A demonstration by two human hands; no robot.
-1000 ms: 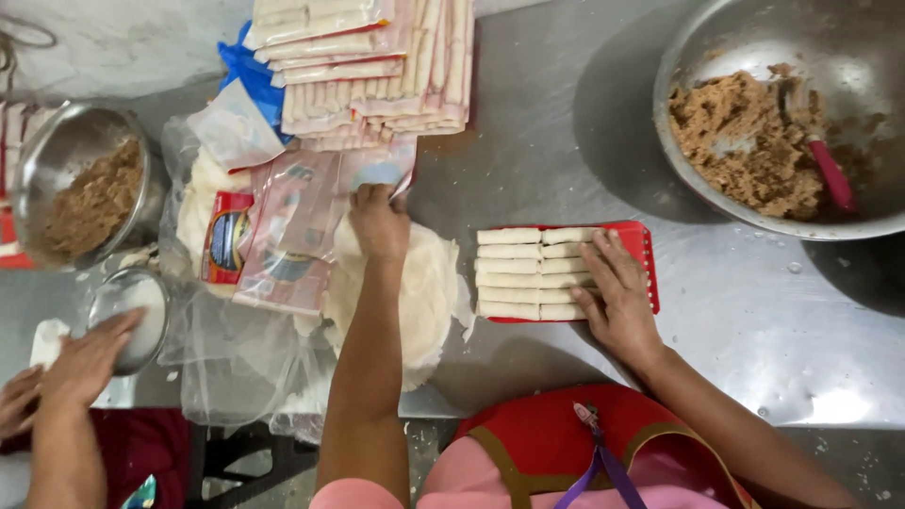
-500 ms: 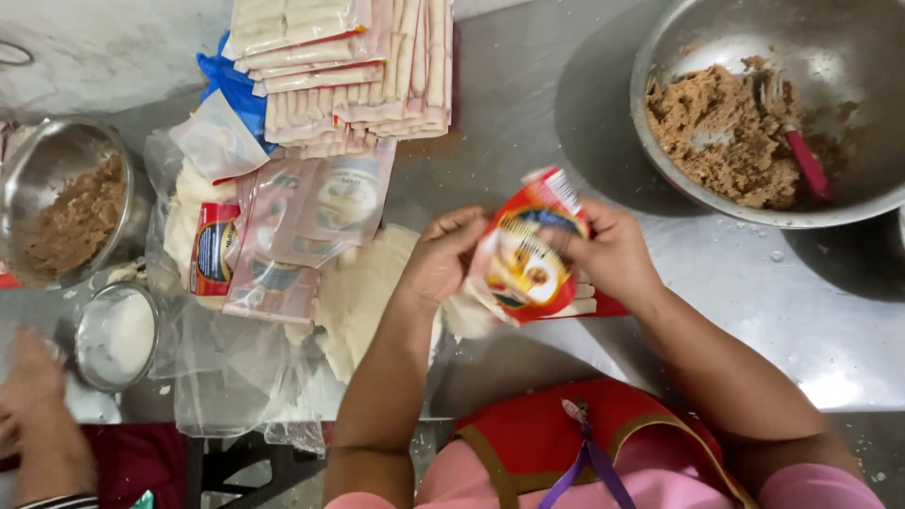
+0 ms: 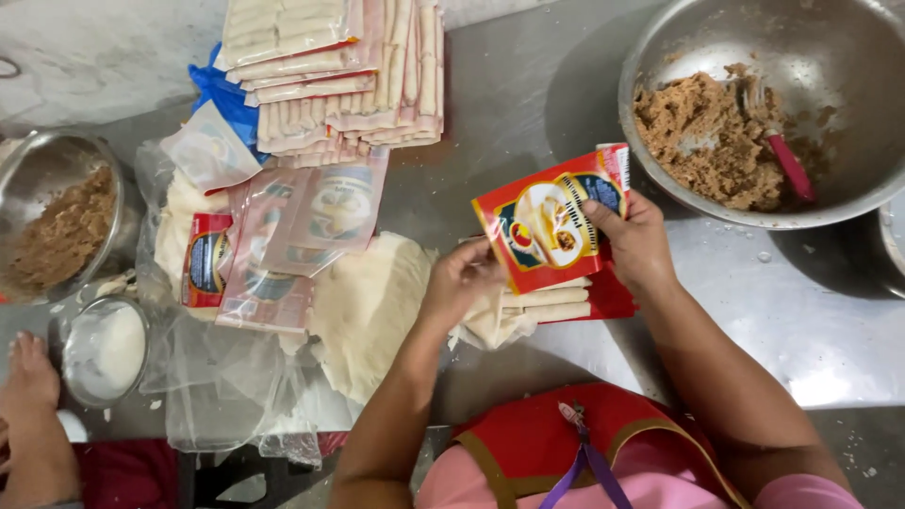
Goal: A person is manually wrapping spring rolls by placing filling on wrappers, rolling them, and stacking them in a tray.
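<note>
Raised since before: one red pouch [image 3: 550,229], two hands [image 3: 633,243].

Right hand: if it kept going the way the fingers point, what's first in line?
The right hand points up-left, fingers already gripping the red printed pouch. Beyond that, likely bare steel table, then the stacked packs of rolls; depth unclear.

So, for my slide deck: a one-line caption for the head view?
Both hands, left and right, hold a red printed pouch above rolled wrappers on a red tray.

Red pouch [image 3: 551,229] now raised, clear of rolls [image 3: 547,303]
</note>
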